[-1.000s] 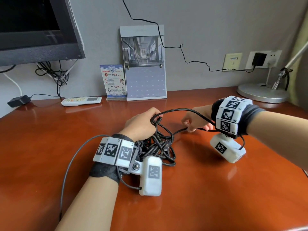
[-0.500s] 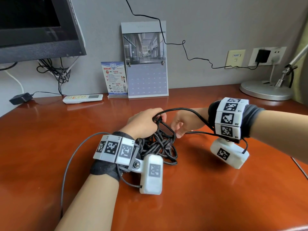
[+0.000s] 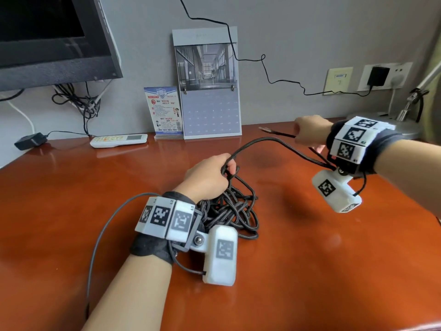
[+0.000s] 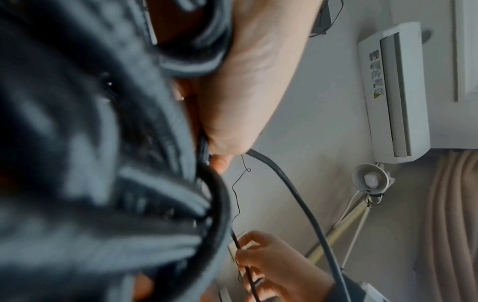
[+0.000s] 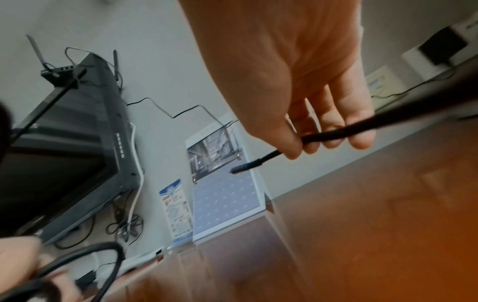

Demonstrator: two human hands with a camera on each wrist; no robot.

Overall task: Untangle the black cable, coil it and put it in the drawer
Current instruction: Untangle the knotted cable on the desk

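Right wrist view shows the right hand with its grip pinching the black cable just behind its plug end, thumb against curled fingers. The left hand is fisted on a loop at the top of the tangle, which lies heaped on the desk. One strand arcs between the hands; the left wrist view is too blurred to tell, probably several strands.

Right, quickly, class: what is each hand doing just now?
Left hand: grips the tangled black cable.
Right hand: pinches the same cable near its plug end.
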